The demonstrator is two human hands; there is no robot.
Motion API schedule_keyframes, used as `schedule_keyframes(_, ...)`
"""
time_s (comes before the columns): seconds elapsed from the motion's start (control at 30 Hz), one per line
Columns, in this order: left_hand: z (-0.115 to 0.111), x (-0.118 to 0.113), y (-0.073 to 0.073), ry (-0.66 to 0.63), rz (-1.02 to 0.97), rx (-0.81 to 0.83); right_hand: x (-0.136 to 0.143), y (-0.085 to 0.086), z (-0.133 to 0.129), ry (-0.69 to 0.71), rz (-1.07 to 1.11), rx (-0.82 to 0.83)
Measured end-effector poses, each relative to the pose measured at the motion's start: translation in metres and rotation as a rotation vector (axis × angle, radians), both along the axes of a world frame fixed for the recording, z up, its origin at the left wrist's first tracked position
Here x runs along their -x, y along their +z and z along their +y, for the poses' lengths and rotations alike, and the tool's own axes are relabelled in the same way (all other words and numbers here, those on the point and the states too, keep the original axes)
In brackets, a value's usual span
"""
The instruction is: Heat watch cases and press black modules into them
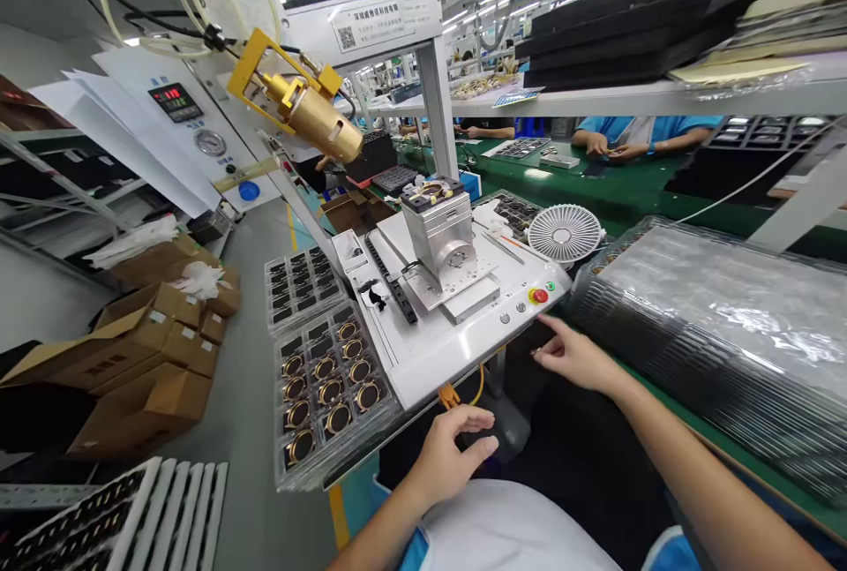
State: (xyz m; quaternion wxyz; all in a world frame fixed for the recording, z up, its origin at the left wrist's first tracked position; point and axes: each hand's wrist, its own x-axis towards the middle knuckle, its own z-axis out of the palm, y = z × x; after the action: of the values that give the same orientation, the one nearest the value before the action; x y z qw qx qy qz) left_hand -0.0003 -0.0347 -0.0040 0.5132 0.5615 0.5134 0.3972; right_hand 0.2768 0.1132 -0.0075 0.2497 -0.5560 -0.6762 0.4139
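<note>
My left hand point(456, 452) hangs in front of the machine's near edge, fingers curved and apart, holding nothing. My right hand point(573, 359) is just below the machine's right front corner, near the red button point(540, 296), with its fingers apart and nothing in them. On the white machine base point(423, 368) stands a silver metal block fixture point(440, 240) with a round part point(433, 190) on its black top. A gold cylindrical press head point(324, 125) hangs above and to the left. Left of the base lies a clear tray point(318, 456) of round gold-rimmed parts.
A stack of clear trays point(715, 333) fills the right side. A white round fan point(565, 234) stands behind the base's right corner. Cardboard boxes point(142, 359) are on the left floor. Across the green bench point(635, 178), another person's hands point(612, 147) are at work.
</note>
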Motion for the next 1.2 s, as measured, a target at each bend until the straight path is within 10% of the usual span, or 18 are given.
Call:
schedule_keyframes(0.23, 0.008, -0.016, -0.023, 0.035, -0.411, 0.155, 0.066, -0.022, -0.098, 0.158, 0.555, -0.210)
schedule_keyframes(0.5, 0.020, -0.020, -0.021, 0.071, -0.582, 0.268, 0.064, -0.001, -0.096, 0.121, 0.396, -0.389)
schedule_keyframes(0.6, 0.021, -0.016, -0.017, 0.122, -0.517, 0.289, 0.024, 0.042, -0.082, 0.169, -0.061, -0.497)
schedule_keyframes(0.87, 0.010, -0.001, -0.027, 0.255, -0.432, 0.238, -0.196, 0.137, -0.051, -0.574, -0.561, -0.261)
schedule_keyframes(1.0, 0.010, 0.000, -0.033, 0.263, -0.413, 0.233, -0.258, 0.150, -0.070, -0.678, -0.660, -0.071)
schedule_keyframes(1.2, 0.011, -0.006, -0.029, 0.220, -0.396, 0.257, -0.260, 0.134, -0.096, -0.569, -0.607, 0.077)
